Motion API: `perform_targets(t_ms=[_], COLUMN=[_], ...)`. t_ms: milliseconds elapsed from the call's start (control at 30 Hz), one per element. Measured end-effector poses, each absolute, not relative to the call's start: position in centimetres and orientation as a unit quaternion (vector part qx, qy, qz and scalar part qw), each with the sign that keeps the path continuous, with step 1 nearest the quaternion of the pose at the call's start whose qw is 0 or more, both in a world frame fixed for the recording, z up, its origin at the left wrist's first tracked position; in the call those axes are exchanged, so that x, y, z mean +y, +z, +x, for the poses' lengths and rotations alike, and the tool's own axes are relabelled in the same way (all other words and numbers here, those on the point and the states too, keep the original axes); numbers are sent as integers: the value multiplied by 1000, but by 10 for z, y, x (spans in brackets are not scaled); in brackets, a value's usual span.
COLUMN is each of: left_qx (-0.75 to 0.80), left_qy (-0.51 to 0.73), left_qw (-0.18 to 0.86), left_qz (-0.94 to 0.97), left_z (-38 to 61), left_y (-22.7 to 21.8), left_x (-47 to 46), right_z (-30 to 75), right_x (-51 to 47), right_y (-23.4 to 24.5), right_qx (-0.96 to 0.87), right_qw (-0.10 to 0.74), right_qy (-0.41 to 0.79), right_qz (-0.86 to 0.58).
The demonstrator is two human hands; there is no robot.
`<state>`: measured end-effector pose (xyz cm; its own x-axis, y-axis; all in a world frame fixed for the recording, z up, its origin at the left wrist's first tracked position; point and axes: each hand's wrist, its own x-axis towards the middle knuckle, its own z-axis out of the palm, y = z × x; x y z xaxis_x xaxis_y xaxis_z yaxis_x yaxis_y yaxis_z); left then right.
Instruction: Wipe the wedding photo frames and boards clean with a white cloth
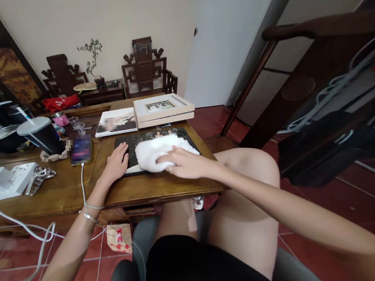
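Note:
A dark-framed picture (pixel 187 136) lies flat on the low wooden table (pixel 166 188) in front of my knees. My left hand (pixel 117 162) rests flat on the picture's left edge, fingers stretched out. A white cloth (pixel 151 152) is bunched on the picture's surface. My right hand (pixel 185 162) presses down on the cloth's near right part, fingers together over it. Both forearms reach in from the bottom of the view.
Behind the picture lie a white photo print (pixel 116 121) and stacked pale frames (pixel 162 109). A phone (pixel 80 149) on a white cable, a dark cup with a straw (pixel 43 135), a power strip (pixel 15 178) and carved chairs (pixel 145 68) stand leftward and beyond. A dark wooden rail (pixel 323 25) runs along the right.

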<state>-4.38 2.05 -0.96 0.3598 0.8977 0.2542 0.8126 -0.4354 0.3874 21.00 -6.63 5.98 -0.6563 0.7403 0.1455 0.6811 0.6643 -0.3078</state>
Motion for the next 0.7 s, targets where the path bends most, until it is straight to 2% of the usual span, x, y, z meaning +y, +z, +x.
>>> perform_targets(t_ms=[233, 367, 700], left_qx=[517, 518, 521], left_qy=[212, 212, 217], left_qw=[103, 107, 106], left_qz=[823, 822, 818], left_z=[-45, -45, -43], left_y=[-10, -9, -7], left_x=[22, 21, 19], right_z=[193, 183, 183], right_x=[34, 51, -75], right_y=[61, 52, 42], right_qx=[-867, -854, -906], right_qw=[135, 143, 115], right_qy=[101, 78, 107], right_qz=[-469, -493, -394])
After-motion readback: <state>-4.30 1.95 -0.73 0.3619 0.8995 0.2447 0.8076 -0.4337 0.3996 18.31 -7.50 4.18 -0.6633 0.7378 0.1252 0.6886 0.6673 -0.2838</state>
